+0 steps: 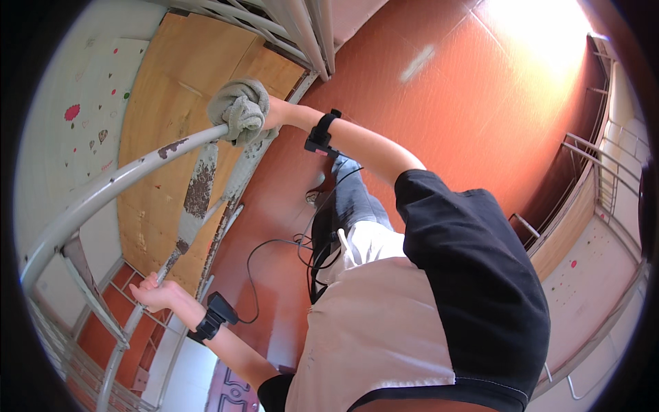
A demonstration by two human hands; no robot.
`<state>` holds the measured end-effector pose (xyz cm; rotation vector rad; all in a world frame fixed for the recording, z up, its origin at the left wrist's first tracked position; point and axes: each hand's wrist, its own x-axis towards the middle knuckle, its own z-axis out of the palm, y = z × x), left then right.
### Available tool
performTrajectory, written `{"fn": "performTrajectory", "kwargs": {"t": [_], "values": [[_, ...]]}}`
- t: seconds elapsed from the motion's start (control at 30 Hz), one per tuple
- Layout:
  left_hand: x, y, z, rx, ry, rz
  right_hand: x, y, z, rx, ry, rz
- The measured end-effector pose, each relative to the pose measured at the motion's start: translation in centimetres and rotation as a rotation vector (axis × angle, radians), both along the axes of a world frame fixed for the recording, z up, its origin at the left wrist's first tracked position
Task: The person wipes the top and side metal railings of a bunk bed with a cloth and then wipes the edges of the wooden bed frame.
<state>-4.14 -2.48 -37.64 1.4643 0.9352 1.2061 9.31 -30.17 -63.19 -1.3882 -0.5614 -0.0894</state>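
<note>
A grey-green cloth (239, 110) is bunched around the upper end of a curved, pale-painted metal rail (128, 177) of a bed frame. My right hand (273, 113) presses this cloth to the rail; the cloth hides most of its fingers. Lower down on the left, my left hand (154, 294) is closed around a thin metal bar (135, 322) of the same frame. Between both hands runs a flattened metal brace (198, 190), its paint flaking to brown. The curved rail also has brown chipped spots.
Wooden bed boards (154, 134) lie beyond the rail, against a wall with stickers (72, 112). Reddish floor tiles (463, 103) spread to the right. Another metal bed frame (602, 159) stands at the far right. A black cable (252, 257) hangs from my left wrist device (219, 311).
</note>
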Motion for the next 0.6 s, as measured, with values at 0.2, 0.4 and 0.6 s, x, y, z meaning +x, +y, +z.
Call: {"fn": "performTrajectory", "kwargs": {"t": [0.2, 0.4, 0.6], "values": [[0.0, 0.4, 0.1, -0.017, 0.076, -0.023, 0.1, 0.7, -2.7, 0.076, 0.192, 0.154], [-0.2, 1.7, -0.7, 0.066, 0.052, -0.011, -0.8, 1.4, -4.2, 0.269, 0.286, 0.143], [-1.0, 4.6, -1.1, 0.1, 0.028, -0.065, -2.1, 0.5, -6.2, 0.233, 0.397, 0.079]]}}
